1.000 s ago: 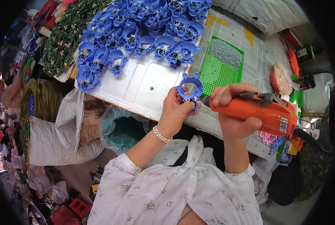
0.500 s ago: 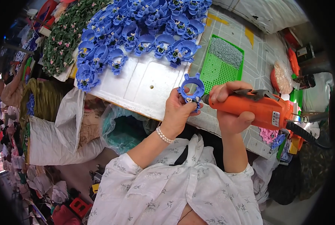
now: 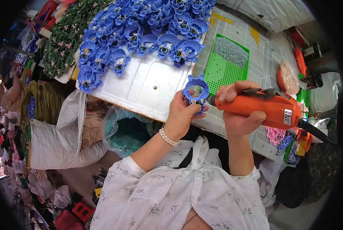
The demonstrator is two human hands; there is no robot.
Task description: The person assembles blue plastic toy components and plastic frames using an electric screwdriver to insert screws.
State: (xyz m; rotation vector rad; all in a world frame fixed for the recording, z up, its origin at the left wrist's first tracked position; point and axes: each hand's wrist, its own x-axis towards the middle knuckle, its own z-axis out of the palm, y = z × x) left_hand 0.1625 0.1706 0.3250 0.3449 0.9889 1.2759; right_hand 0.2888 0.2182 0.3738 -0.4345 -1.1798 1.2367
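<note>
My left hand (image 3: 181, 117), with a pearl bracelet at its wrist, pinches a blue plastic ring-shaped part (image 3: 202, 89) by its lower end. Small pale and dark figures sit on that part near my fingertips. An orange electric screwdriver (image 3: 269, 109) lies in the grip of my right hand (image 3: 238, 109), its tip pointing left at the side of the blue part. Whether the tip touches is too small to tell. Beyond my hands is a green perforated tray (image 3: 222, 71) with a heap of small grey screws (image 3: 231, 51) at its far end.
Many similar blue parts (image 3: 148, 44) crowd a white board (image 3: 140, 86) at the back left. Dark green parts with pink bits (image 3: 66, 44) lie farther left. Below the table edge stands a plastic-lined bag (image 3: 131, 132). Pink pieces (image 3: 275, 136) lie right of the screwdriver, whose black cord (image 3: 313, 130) trails right.
The screwdriver's rear end has tilted slightly downward and its tip shifted a little right. My left hand and the blue part have barely moved.
</note>
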